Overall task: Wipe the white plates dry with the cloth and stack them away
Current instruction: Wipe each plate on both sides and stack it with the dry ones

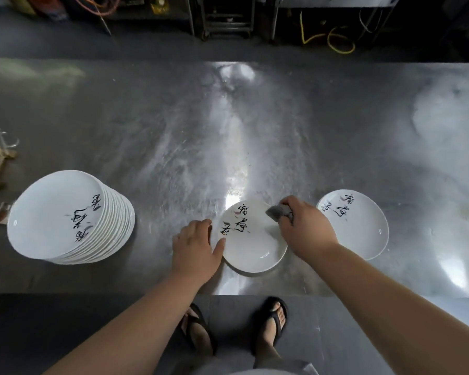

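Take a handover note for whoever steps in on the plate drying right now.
Left grip: flat, steadying the middle plate at its left rim.
Right grip: holds the grey cloth on that plate's far right edge.
Tall stack at left, another plate at right, all on the steel table.
Done: cannot tell which pile is dry.
Left: finish wiping this plate, stack it.

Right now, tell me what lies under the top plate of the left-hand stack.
Under the top plate only the rims of more white plates show, stepped out rightward. Their faces and the table beneath are covered.
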